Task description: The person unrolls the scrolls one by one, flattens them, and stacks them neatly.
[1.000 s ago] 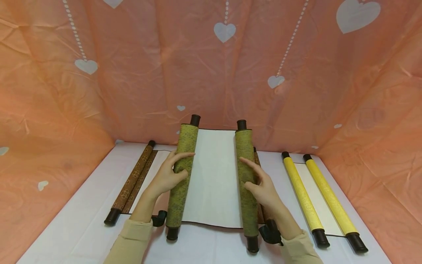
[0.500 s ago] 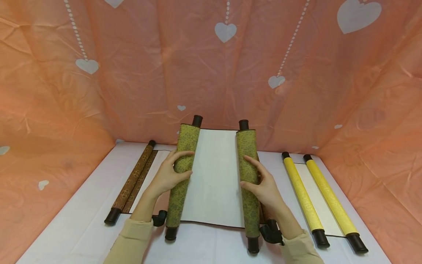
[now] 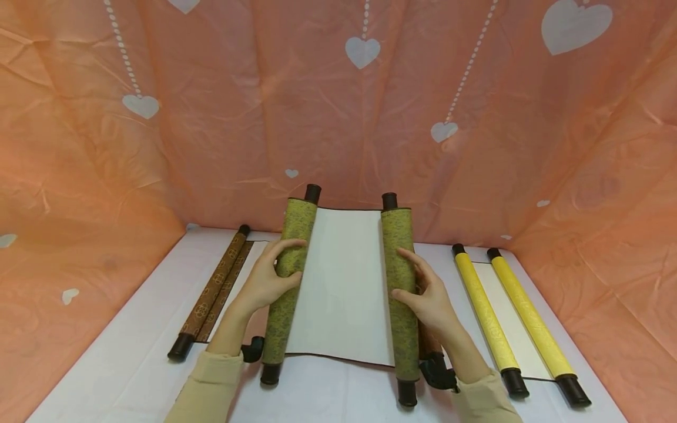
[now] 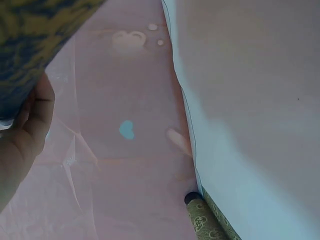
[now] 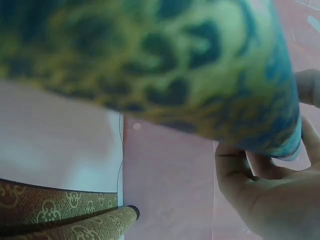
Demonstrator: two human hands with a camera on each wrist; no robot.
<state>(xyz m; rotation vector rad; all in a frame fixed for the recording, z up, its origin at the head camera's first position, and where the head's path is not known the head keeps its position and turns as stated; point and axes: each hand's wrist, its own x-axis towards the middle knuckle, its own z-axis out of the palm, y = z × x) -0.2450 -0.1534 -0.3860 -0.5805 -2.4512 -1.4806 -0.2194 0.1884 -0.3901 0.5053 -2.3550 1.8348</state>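
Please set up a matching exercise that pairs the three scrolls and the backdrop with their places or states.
Things:
1. green scroll
2. brown scroll
3. yellow scroll
4. backdrop

Places or states:
A. lies on the table's right side
B. orange with white hearts
C. held partly unrolled by both hands
D. lies on the table's left side

Pairs: 1-C, 2-D, 3-A, 4-B. The left hand and right hand each grip one roller.
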